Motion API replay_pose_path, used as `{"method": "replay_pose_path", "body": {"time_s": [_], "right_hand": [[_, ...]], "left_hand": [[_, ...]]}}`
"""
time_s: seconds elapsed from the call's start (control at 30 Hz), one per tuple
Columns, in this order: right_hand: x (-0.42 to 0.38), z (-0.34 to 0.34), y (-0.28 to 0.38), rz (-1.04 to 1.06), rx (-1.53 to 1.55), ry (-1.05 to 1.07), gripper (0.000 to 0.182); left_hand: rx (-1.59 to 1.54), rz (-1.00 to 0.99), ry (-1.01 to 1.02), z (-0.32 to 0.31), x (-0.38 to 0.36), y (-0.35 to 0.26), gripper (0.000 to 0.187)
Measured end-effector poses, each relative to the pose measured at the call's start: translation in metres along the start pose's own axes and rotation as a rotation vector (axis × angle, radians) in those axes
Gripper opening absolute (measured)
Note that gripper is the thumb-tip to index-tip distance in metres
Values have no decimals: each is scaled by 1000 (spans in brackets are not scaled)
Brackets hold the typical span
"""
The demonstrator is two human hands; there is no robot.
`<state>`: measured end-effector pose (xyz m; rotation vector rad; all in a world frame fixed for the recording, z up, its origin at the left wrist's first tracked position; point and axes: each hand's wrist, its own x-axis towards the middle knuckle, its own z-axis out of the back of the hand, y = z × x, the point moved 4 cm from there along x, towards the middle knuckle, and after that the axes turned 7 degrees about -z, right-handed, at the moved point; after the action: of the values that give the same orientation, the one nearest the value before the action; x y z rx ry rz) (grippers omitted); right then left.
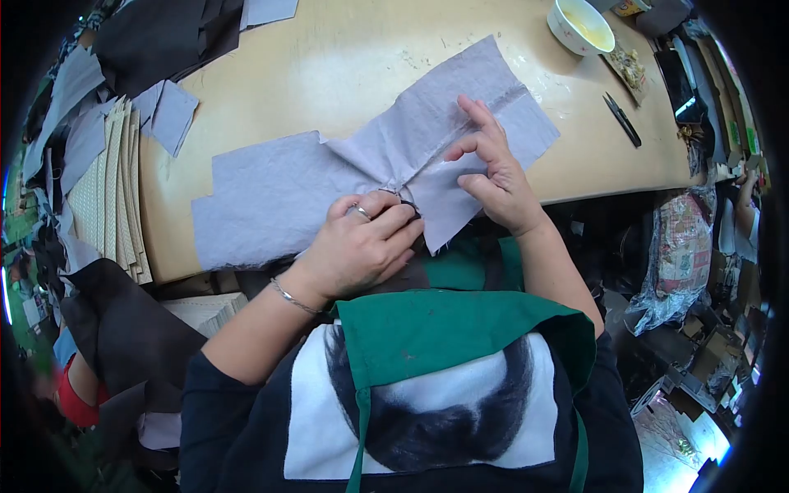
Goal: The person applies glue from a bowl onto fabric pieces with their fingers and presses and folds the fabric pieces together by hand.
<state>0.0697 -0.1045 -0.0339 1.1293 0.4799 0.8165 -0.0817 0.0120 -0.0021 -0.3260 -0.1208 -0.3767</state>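
Observation:
A light grey fabric piece [271,185] lies across the table's front edge, its seam running up to the right. Near its middle the cloth is gathered into puckers, and there my left hand [362,242] pinches it, fingers closed. A bit of dark material [408,205] shows beside those fingertips, mostly hidden by them. My right hand [497,177] hovers over the right part of the fabric, thumb and fingers spread apart with nothing visible between them.
The wooden table [592,164] carries a white bowl [580,26] of yellowish paste and black tweezers [622,121] at right. Stacked patterned sheets [115,193], dark fabric [152,41] and grey scraps [171,115] lie at left. A plastic-wrapped bundle [678,246] stands off the right edge.

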Motion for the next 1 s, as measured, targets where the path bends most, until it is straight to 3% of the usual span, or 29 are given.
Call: {"method": "replay_pose_path", "body": {"time_s": [0.2,0.5,0.6,0.7,0.8,0.9,1.0], "right_hand": [[1,3,-2,88,-14,14,32],[20,10,-6,194,-52,35,36],[17,10,-2,217,-84,22,35],[14,7,1,275,-198,-5,34],[13,7,3,289,-234,-28,34],[15,7,2,269,-193,-19,34],[17,6,1,285,-206,16,34]], "left_hand": [[46,-115,-17,8,-7,18,24],[135,-45,-111,-8,-2,10,24],[-197,12,-169,-11,0,32,27],[-484,285,-309,-20,4,49,40],[-182,453,-133,-13,12,40,55],[24,453,1,-9,12,40,69],[-130,506,138,-12,8,49,75]]}}
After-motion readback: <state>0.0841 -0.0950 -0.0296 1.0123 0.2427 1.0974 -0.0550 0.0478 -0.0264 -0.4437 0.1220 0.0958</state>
